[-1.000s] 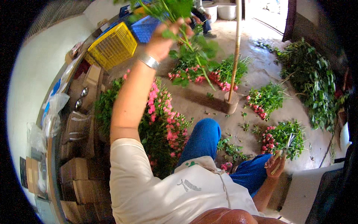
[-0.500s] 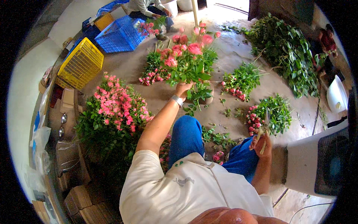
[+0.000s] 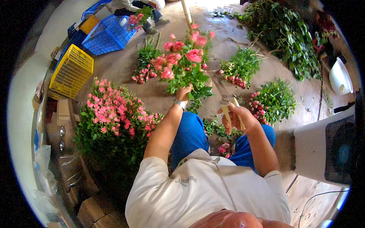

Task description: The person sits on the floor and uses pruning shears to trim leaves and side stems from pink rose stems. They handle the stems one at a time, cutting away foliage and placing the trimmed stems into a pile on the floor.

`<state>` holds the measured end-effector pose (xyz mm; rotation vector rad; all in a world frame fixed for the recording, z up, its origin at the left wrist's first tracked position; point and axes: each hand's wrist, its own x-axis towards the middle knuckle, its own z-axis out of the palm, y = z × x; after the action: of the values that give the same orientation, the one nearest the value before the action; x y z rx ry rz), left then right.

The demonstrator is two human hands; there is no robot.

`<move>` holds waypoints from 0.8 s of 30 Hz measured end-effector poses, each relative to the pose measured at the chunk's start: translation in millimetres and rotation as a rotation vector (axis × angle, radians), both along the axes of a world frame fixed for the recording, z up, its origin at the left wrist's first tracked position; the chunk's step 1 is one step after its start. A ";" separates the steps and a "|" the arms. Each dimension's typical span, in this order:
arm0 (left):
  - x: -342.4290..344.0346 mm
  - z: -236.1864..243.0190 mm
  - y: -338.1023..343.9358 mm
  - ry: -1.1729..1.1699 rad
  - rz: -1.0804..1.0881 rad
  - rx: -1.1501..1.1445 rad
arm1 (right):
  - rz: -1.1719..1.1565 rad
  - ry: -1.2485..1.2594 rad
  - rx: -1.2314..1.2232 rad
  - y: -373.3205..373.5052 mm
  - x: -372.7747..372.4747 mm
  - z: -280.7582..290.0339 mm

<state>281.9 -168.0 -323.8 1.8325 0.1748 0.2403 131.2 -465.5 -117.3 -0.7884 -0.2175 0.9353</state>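
My left hand [image 3: 184, 93] grips a bunch of pink roses [image 3: 194, 56] by the leafy stems, blooms up, out in front of my knees. In my right hand [image 3: 248, 117] are long-bladed shears [image 3: 226, 113] with cream handles, which stand spread apart. Their blades point up and to the left toward the bunch, apart from my left hand. A large heap of pink roses [image 3: 110, 110] is at my left. On the floor lie smaller rose bunches: one beyond my left hand [image 3: 144, 62], one farther right [image 3: 241, 66], and one beside my right hand [image 3: 279, 98].
At the far left are a yellow crate [image 3: 72, 70] and a blue crate [image 3: 110, 36]. Another person [image 3: 131, 5] sits beyond them. A pile of green foliage [image 3: 283, 38] lies far right, near a white basin [image 3: 339, 78]. Cut leaves [image 3: 220, 131] litter the floor between my legs.
My right hand has moved left and forward with the shears, from beside my right knee toward the held bunch. My left hand still holds the roses. The whole view has shifted slightly.
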 end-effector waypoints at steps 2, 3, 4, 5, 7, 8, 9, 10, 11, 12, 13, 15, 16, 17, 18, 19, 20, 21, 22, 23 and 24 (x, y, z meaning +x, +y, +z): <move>-8.8 19.9 -0.6 0.147 -0.050 -0.140 | 0.035 -0.023 0.023 15.2 9.6 5.6; -15.1 36.5 -2.0 0.196 -0.094 -0.227 | 0.038 -0.026 0.039 21.7 14.2 6.5; -21.4 54.3 -6.0 0.248 -0.140 -0.314 | 0.038 -0.027 0.054 25.3 18.6 6.3; -29.3 64.6 -2.0 0.296 -0.165 -0.401 | 0.046 -0.021 0.058 33.2 21.4 7.9; -35.5 66.9 1.2 0.144 -0.155 -0.511 | 0.063 -0.013 0.063 46.5 25.2 13.3; -39.5 71.3 5.8 0.116 -0.178 -0.432 | 0.067 -0.008 0.065 52.4 25.7 16.9; -40.6 71.5 9.4 0.124 -0.164 -0.361 | 0.079 -0.005 0.071 57.6 26.9 16.3; -41.1 73.5 11.4 0.131 -0.150 -0.292 | 0.091 -0.007 0.072 61.5 28.8 16.9; -42.2 75.4 13.8 0.138 -0.134 -0.222 | 0.102 -0.008 0.073 65.4 30.3 18.2; -43.8 75.2 11.6 0.119 -0.127 -0.280 | 0.116 0.012 0.071 68.4 31.1 21.2; -45.3 80.4 6.2 0.101 -0.125 -0.341 | 0.112 0.015 0.070 70.0 32.6 22.4; -47.2 93.9 0.2 0.141 -0.133 -0.313 | 0.104 0.023 0.069 71.9 35.2 23.1; -48.6 99.2 0.0 0.159 -0.132 -0.298 | 0.115 0.019 0.091 73.3 37.3 21.6; -48.7 97.3 3.1 0.132 -0.175 -0.199 | 0.125 0.014 0.113 74.9 39.6 18.6; -48.4 93.4 7.7 0.104 -0.219 -0.100 | 0.134 0.010 0.135 76.0 40.9 17.0; -48.8 93.1 10.0 0.075 -0.260 0.000 | 0.128 0.010 0.121 77.6 41.5 17.4; -49.0 91.8 10.0 0.086 -0.253 -0.153 | 0.122 0.010 0.106 79.4 41.9 17.9; -49.6 90.2 9.0 0.096 -0.245 -0.307 | 0.116 0.010 0.092 80.6 42.4 18.2; -50.0 90.9 7.4 0.105 -0.239 -0.460 | 0.115 -0.012 0.080 80.5 43.6 16.1; -50.5 92.3 7.2 0.099 -0.243 -0.398 | 0.114 -0.033 0.068 80.2 45.3 11.7; -51.0 94.1 7.2 0.094 -0.247 -0.336 | 0.114 -0.055 0.055 79.2 46.3 9.4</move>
<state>230.9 -160.8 -229.7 1.5132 0.0481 -0.0476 177.5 -386.2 -107.9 -0.7574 -0.3377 1.0110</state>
